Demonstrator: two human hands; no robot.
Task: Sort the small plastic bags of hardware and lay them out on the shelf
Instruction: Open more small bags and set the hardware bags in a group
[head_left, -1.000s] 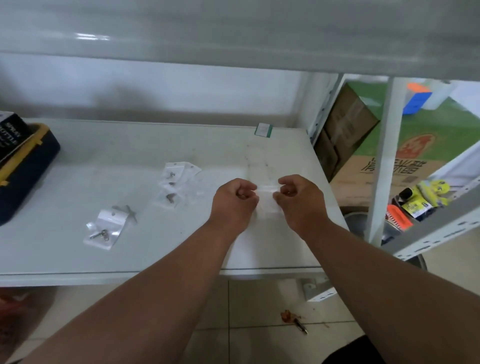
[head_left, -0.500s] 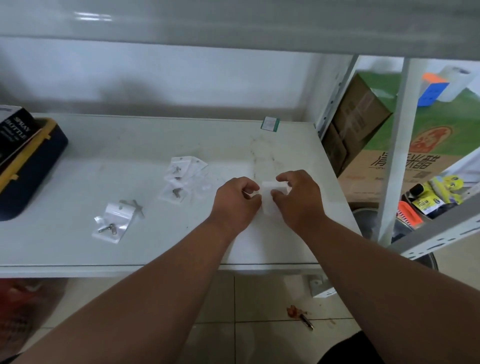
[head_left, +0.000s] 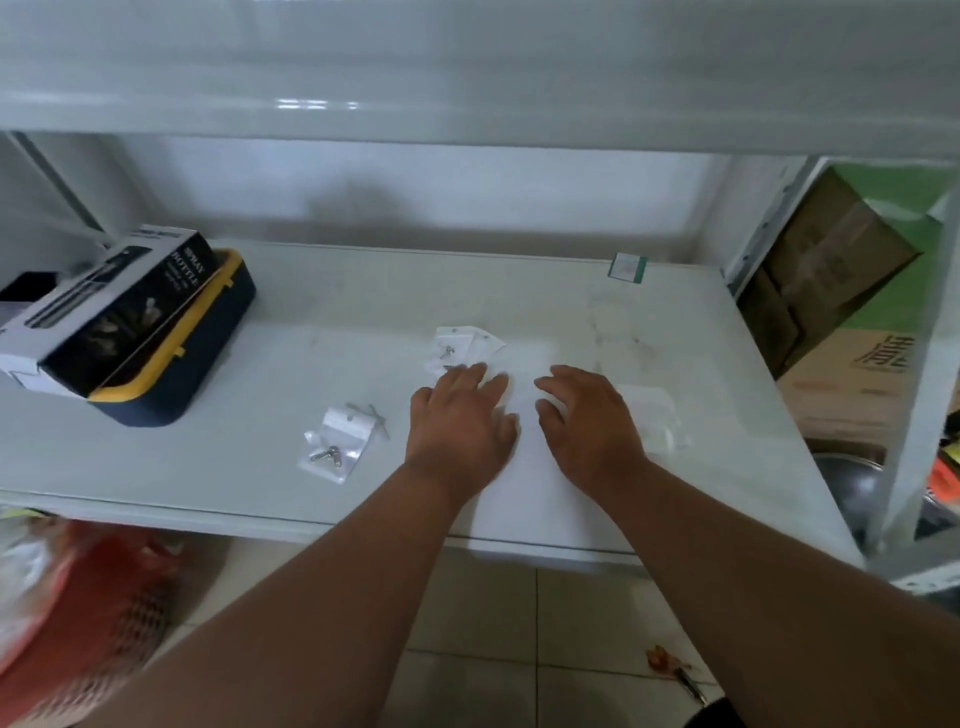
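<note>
My left hand (head_left: 460, 418) and my right hand (head_left: 587, 415) hover flat over the white shelf (head_left: 218, 457), fingers spread, holding nothing. A small pile of clear hardware bags (head_left: 460, 345) lies just beyond my left fingertips, which reach its near edge. One bag with screws (head_left: 332, 447) lies alone to the left of my left hand. A nearly clear bag (head_left: 649, 415) rests on the shelf to the right of my right hand.
A dark blue and yellow case (head_left: 176, 358) with a spray bottle box (head_left: 104, 317) on top sits at the shelf's left. A small green-edged tag (head_left: 627, 267) lies at the back right. Cardboard boxes (head_left: 831, 291) stand beyond the right upright. An upper shelf hangs overhead.
Both hands have let go of the bag they held together; it now lies to the right. The hands opened and moved left toward the pile. The camera view shifted left.
</note>
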